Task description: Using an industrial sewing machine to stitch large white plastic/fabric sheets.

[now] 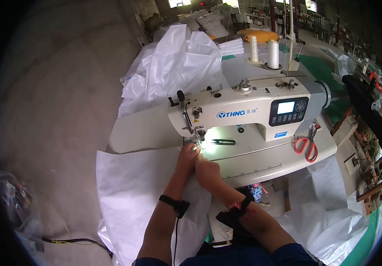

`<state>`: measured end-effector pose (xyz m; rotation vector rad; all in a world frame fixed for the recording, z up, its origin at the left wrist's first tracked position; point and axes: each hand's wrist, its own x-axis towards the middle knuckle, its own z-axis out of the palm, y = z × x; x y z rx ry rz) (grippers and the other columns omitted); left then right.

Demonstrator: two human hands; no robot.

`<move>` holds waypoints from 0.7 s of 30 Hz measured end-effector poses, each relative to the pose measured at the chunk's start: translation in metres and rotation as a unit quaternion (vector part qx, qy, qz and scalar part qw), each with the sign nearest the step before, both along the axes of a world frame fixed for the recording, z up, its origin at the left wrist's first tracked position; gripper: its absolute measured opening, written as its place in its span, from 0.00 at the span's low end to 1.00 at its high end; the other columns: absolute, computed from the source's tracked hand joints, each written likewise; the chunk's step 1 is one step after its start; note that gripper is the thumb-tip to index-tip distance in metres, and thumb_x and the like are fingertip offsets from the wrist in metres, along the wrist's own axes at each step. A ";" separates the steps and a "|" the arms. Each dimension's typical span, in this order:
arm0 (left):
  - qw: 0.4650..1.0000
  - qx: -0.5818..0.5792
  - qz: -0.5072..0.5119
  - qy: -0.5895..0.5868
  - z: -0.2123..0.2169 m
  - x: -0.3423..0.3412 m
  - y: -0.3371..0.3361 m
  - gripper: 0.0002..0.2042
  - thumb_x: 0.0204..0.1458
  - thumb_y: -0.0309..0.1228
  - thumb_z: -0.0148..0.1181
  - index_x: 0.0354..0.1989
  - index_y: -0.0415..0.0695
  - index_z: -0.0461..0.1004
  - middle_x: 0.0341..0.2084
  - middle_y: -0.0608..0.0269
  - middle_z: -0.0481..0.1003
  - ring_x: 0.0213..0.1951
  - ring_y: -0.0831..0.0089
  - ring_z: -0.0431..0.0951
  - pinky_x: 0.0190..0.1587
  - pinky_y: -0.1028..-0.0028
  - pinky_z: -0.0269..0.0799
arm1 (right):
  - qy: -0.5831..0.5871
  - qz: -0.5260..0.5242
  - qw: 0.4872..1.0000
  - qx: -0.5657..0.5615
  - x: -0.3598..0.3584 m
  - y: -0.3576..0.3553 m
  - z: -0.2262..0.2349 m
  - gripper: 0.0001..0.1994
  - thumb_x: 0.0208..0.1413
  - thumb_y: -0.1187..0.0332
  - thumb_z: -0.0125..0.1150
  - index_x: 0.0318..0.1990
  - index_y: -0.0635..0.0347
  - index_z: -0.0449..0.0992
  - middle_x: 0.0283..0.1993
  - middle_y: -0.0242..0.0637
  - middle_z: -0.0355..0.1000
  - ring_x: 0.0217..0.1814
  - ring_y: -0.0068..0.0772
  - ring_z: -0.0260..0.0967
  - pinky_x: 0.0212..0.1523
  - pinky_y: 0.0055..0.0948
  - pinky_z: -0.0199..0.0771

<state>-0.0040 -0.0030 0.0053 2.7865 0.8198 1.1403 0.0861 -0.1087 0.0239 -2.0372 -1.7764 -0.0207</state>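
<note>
— Where does your head camera sit?

— Above and just behind your hands, looking steeply down and forward over the near edge of the sewing table [262, 165]. Your forearms enter from the lower edge.

— How close is it?

— Close: the sewing machine [244, 113] fills the middle, near enough to show its needle area.

— And farther out?

— The fisheye bends the table's edges and takes in the concrete floor [58, 97] at your left and the workshop beyond the far edge.
</note>
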 end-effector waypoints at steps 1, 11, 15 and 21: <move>1.000 -0.012 0.012 -0.007 -0.001 -0.001 -0.001 0.12 0.48 0.31 0.64 0.42 0.45 0.77 0.41 0.55 0.75 0.44 0.57 0.75 0.45 0.64 0.73 | 0.003 -0.003 1.000 0.011 0.000 0.000 0.002 0.14 0.52 0.72 0.55 0.46 0.69 0.72 0.31 0.39 0.77 0.31 0.37 0.79 0.29 0.31 0.77; 0.995 -0.083 -0.013 -0.045 0.007 -0.009 -0.013 0.09 0.50 0.24 0.55 0.38 0.43 0.79 0.41 0.57 0.77 0.46 0.56 0.75 0.48 0.61 0.72 | 0.258 0.033 0.957 -0.125 0.006 -0.063 0.028 0.17 0.54 0.62 0.53 0.43 0.69 0.69 0.36 0.54 0.76 0.39 0.59 0.75 0.43 0.50 0.73; 0.983 -0.163 0.064 -0.047 0.023 -0.023 -0.058 0.08 0.51 0.29 0.56 0.37 0.40 0.77 0.37 0.52 0.78 0.41 0.54 0.76 0.44 0.63 0.72 | 0.328 0.017 0.938 -0.112 -0.001 -0.116 0.021 0.17 0.53 0.63 0.55 0.44 0.69 0.68 0.34 0.54 0.76 0.39 0.60 0.75 0.44 0.50 0.72; 0.892 -0.437 0.119 0.000 0.028 -0.053 -0.166 0.17 0.51 0.40 0.61 0.31 0.35 0.72 0.20 0.48 0.73 0.24 0.58 0.73 0.32 0.64 0.70 | 0.254 0.113 0.953 -0.119 -0.030 -0.170 0.022 0.15 0.57 0.62 0.52 0.45 0.63 0.65 0.31 0.50 0.76 0.32 0.59 0.74 0.38 0.49 0.73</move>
